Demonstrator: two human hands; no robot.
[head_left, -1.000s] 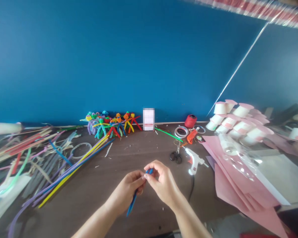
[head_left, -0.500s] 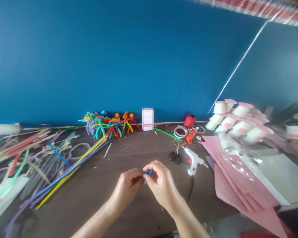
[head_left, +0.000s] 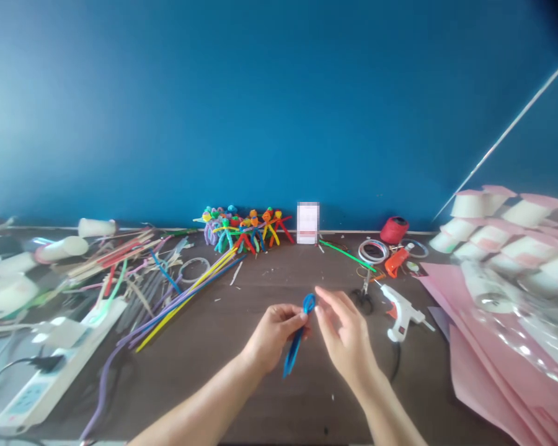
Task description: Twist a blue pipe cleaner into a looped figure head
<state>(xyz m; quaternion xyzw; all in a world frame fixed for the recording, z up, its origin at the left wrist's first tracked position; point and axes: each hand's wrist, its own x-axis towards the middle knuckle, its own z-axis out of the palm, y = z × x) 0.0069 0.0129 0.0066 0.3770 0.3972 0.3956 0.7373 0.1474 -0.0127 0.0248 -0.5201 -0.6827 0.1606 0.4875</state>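
Note:
My left hand (head_left: 274,337) pinches a blue pipe cleaner (head_left: 296,341) between thumb and fingers. The pipe cleaner is bent into a small loop at its top, and its tail hangs down and toward me. My right hand (head_left: 344,331) is close beside the loop, with its fingertips near the loop but apart from it. That hand holds nothing. Both hands are above the brown tabletop (head_left: 279,272).
Colourful pipe-cleaner figures (head_left: 242,234) stand against the blue wall. Right of my hands lie black-handled scissors (head_left: 363,300), a white glue gun (head_left: 400,319) and a red spool (head_left: 394,230). Pink sheets (head_left: 493,365) lie far right. Loose pipe cleaners (head_left: 167,310) and a power strip (head_left: 41,378) lie left.
My right hand has let go and moved away from the blue pipe cleaner, and its loop now shows. The whole view has shifted, with the table items appearing further right.

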